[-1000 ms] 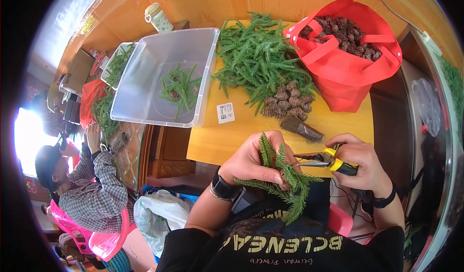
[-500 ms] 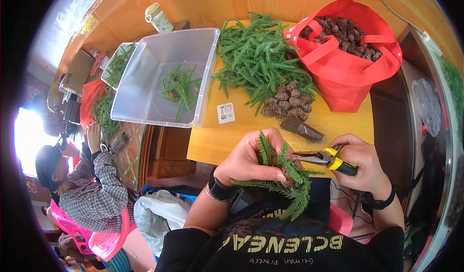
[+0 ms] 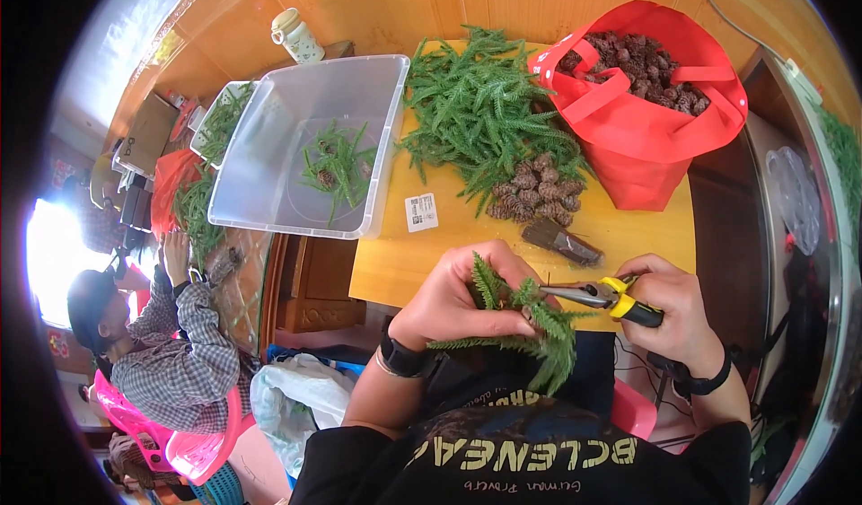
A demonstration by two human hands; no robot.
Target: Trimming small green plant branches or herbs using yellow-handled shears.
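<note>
My left hand (image 3: 467, 300) is closed round a bunch of green artificial pine sprigs (image 3: 549, 336), with something brown at its middle, mostly hidden by my fingers. In my right hand (image 3: 666, 307) is a pair of yellow-and-black pliers (image 3: 620, 300), its jaws pointing left at the top of the bunch. A thin dark wire seems to stand up by the jaw tips. Beyond my hands, on the yellow table (image 3: 386, 267), lie a bundle of thin brown wires (image 3: 563, 241), a heap of pine cones (image 3: 537, 191) and a large pile of green sprigs (image 3: 485, 110).
A red bag (image 3: 639, 159) full of pine cones stands at the back right. Left of the pile is a clear plastic bin (image 3: 296, 213) holding a few sprigs; a white label (image 3: 420, 212) lies beside it. Another person (image 3: 184, 348) sits at the left with more greenery.
The sprig bunch has turned and risen slightly in my left hand. The pliers have tilted a little, their tips now at the top of the bunch.
</note>
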